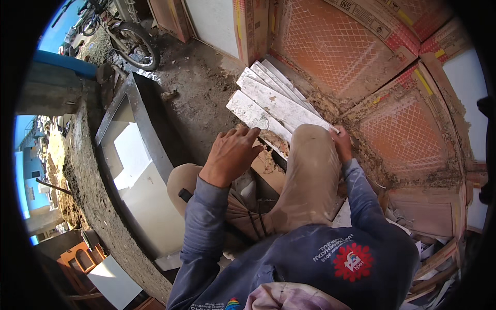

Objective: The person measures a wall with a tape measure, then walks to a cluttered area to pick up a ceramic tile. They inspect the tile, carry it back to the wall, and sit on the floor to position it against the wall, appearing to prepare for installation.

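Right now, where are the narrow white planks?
In the head view, the narrow white planks lie at upper centre, just beyond the left hand, with the right hand at one plank's end.

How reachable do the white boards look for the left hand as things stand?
Probably yes: the left hand appears free near the white boards, with nothing visible between; the right knee hides only part of them.

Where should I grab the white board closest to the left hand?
Probably the far end of that white board, coming from the left. That end lies uncovered, and its left long edge faces away from the other boards, so fingers could likely curl around it. Its nearer part runs toward the right knee.
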Demonstrator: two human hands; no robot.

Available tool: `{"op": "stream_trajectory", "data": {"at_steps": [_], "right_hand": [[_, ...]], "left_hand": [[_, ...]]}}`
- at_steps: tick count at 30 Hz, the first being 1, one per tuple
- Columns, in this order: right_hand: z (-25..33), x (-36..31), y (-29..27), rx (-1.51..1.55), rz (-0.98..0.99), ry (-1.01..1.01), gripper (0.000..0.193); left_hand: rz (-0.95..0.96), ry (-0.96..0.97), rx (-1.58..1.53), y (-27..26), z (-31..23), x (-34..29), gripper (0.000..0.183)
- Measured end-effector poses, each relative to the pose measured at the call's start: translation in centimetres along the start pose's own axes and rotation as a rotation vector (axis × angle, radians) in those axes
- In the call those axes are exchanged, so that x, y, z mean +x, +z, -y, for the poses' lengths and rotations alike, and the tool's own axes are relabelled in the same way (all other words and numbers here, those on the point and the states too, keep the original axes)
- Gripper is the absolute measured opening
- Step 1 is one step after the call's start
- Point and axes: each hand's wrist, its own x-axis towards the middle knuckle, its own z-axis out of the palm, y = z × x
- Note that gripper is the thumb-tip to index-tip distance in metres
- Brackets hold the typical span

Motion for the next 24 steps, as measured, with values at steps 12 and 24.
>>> {"op": "stream_trajectory", "data": {"at_steps": [12,24], "right_hand": [[9.3,2.4,-1.2,0.489,-0.006,0.166,0.043],[3.9,-0.7,-0.8,0.123,-0.071,0.214,0.044]], "left_hand": [[0.006,0.006,0.031,-0.1,-1.2,0.9,0.047],[0.006,0.002,0.035,0.3,-0.9,1.1,0.048]]}}
